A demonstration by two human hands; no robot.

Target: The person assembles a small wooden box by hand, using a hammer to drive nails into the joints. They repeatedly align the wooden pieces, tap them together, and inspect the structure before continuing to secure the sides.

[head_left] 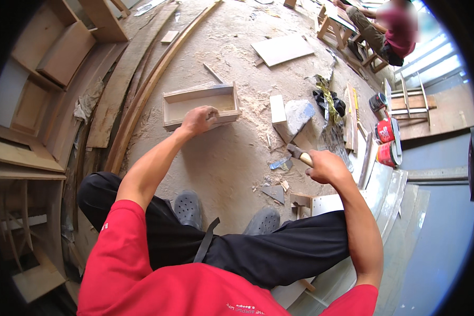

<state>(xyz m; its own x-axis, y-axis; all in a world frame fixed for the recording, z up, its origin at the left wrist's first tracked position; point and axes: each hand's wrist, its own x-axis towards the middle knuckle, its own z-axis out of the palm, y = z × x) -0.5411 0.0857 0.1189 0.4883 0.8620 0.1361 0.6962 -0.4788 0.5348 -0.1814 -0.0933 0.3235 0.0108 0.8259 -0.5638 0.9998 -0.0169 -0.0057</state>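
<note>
An open-topped wooden drawer box point(175, 122) lies on the dusty floor ahead of me. My left hand point(199, 120) is closed at its near wall, with the fingers curled over the top edge; whether a small piece is pinched there too, I cannot tell. On the right, my right hand point(326, 166) grips a hammer point(303, 156) by its light wooden handle. The dark hammer head points away to the left, above the floor and apart from the drawer box.
Beyond the hammer stand a pale block point(299, 117) and a white-faced board point(279, 113). Paint cans point(385, 130) line the right side. Long planks point(137, 105) and wooden cabinets point(63, 58) fill the left. A white panel point(283, 49) lies farther off; another person point(397, 34) sits at the far right.
</note>
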